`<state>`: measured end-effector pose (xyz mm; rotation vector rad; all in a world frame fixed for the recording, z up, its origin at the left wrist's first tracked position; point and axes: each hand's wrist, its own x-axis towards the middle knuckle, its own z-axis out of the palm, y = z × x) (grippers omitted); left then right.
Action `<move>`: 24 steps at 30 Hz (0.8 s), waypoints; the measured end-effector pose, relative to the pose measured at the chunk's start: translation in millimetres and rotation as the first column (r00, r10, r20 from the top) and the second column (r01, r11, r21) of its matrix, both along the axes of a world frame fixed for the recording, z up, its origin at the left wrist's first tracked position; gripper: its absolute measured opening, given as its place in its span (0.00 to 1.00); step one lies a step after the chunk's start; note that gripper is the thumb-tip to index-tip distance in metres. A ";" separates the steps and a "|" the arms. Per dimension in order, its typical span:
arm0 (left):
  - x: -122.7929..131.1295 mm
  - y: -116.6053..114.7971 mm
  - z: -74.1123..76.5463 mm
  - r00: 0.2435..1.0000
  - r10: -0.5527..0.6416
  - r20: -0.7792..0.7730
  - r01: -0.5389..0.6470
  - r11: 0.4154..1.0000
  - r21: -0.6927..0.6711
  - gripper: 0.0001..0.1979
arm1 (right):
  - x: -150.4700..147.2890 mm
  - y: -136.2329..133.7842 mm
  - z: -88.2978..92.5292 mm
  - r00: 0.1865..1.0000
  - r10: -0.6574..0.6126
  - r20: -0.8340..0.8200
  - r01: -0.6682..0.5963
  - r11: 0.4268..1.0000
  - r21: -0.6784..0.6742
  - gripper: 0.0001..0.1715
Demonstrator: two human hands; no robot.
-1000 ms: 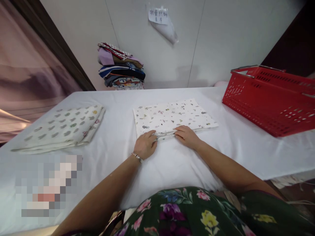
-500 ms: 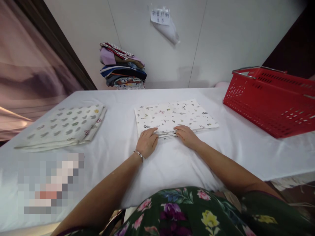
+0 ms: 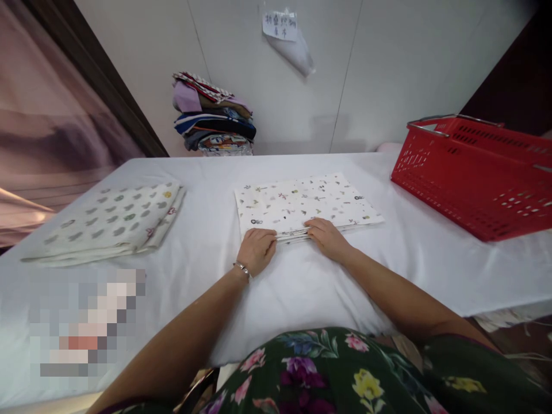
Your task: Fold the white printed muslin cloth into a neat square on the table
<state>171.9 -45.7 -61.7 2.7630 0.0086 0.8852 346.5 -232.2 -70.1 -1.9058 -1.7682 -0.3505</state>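
A white cloth (image 3: 302, 198) with small plant-like and figure prints lies folded in several layers in the middle of the table. My left hand (image 3: 257, 252), with a bracelet at its wrist, has its fingers curled over the near edge toward the left corner. Farther right along that edge, my right hand (image 3: 326, 238) pinches the layers, fingers on top and thumb at the front. Between the hands the stacked layers show as thin lines. The cloth rests flat on the table.
White fabric covers the table (image 3: 207, 190). Another folded cloth (image 3: 116, 215) with grey-green prints lies at left, above a pixelated patch. A red basket (image 3: 470, 172) stands at right. Beyond the far edge rises a pile of folded textiles (image 3: 213, 115); a paper sign (image 3: 280, 26) hangs on the wall.
The fingers of my left hand have curled in a little more at the cloth's near edge. My right hand and the cloth stay almost in place; the view has shifted slightly.
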 end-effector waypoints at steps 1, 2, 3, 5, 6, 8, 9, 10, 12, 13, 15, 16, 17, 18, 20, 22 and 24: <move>0.3 -0.3 -0.2 1.000 0.006 -0.005 -0.006 1.000 -0.015 0.07 | 0.0 0.1 -0.2 1.000 0.003 0.003 -0.003 1.000 -0.006 0.11; 0.5 -0.5 -0.4 1.000 0.011 -0.010 -0.011 1.000 -0.028 0.07 | -0.1 0.6 -0.5 1.000 0.004 0.007 -0.004 1.000 -0.013 0.10; 0.7 -0.8 -0.5 1.000 0.015 -0.015 -0.015 0.999 -0.038 0.07 | -0.3 1.4 -0.8 1.000 0.003 0.012 -0.003 1.000 -0.021 0.10; 1.1 -1.2 -0.4 0.999 0.025 -0.023 -0.026 0.998 -0.056 0.07 | -0.9 4.1 -1.6 1.000 -0.009 0.020 0.010 1.000 -0.029 0.09; 1.3 -1.3 -0.4 0.999 0.032 -0.026 -0.033 0.997 -0.062 0.07 | -1.2 5.8 -2.0 1.000 -0.017 0.023 0.018 0.999 -0.029 0.09; 1.9 -1.4 -0.3 0.999 0.042 -0.032 -0.044 0.997 -0.070 0.06 | -1.8 8.9 -2.8 0.999 -0.021 0.026 0.021 1.000 -0.016 0.10; 2.2 -1.5 -0.4 0.998 0.046 -0.036 -0.048 0.996 -0.071 0.06 | -2.0 10.1 -3.2 1.000 -0.014 0.025 0.015 1.000 -0.006 0.10; 2.4 -1.4 -0.5 0.998 0.050 -0.040 -0.052 0.996 -0.071 0.06 | -2.1 10.8 -3.4 1.000 -0.004 0.022 0.004 1.000 0.007 0.10; 2.8 -1.4 -1.0 0.997 0.055 -0.052 -0.058 0.996 -0.069 0.06 | -1.9 10.7 -3.8 1.000 0.018 0.004 -0.018 0.999 0.037 0.11; 2.9 -1.4 -1.3 0.997 0.056 -0.059 -0.060 0.996 -0.065 0.06 | -1.6 10.1 -3.9 1.000 0.026 -0.007 -0.025 0.998 0.052 0.11; 2.7 -1.4 -1.8 0.996 0.052 -0.073 -0.056 0.997 -0.047 0.07 | -1.1 8.2 -3.9 0.999 0.037 -0.027 -0.035 0.997 0.074 0.10; 2.4 -1.4 -1.9 0.996 0.049 -0.079 -0.051 0.998 -0.033 0.07 | -0.8 7.2 -3.9 0.999 0.042 -0.033 -0.039 0.996 0.082 0.10; 2.0 -1.4 -1.9 0.996 0.044 -0.084 -0.046 0.999 -0.017 0.07 | -0.6 6.4 -3.9 0.998 0.047 -0.036 -0.044 0.995 0.087 0.10; 1.7 -1.4 -1.9 0.995 0.040 -0.087 -0.040 0.999 0.003 0.07 | -0.5 5.8 -3.8 0.998 0.053 -0.036 -0.049 0.995 0.089 0.10; 1.3 -1.5 -1.6 0.995 0.030 -0.099 -0.026 0.999 0.048 0.07 | -0.4 5.2 -3.7 0.998 0.058 -0.031 -0.056 0.995 0.085 0.10; 1.7 -1.6 -1.4 0.993 0.035 -0.115 -0.024 0.995 0.094 0.08 | -0.5 5.7 -3.5 0.998 0.051 -0.026 -0.049 0.996 0.073 0.10; 3.5 -1.8 -1.3 0.989 0.057 -0.133 -0.038 0.989 0.141 0.10 | -0.6 6.8 -3.2 0.999 0.037 -0.020 -0.035 0.997 0.069 0.11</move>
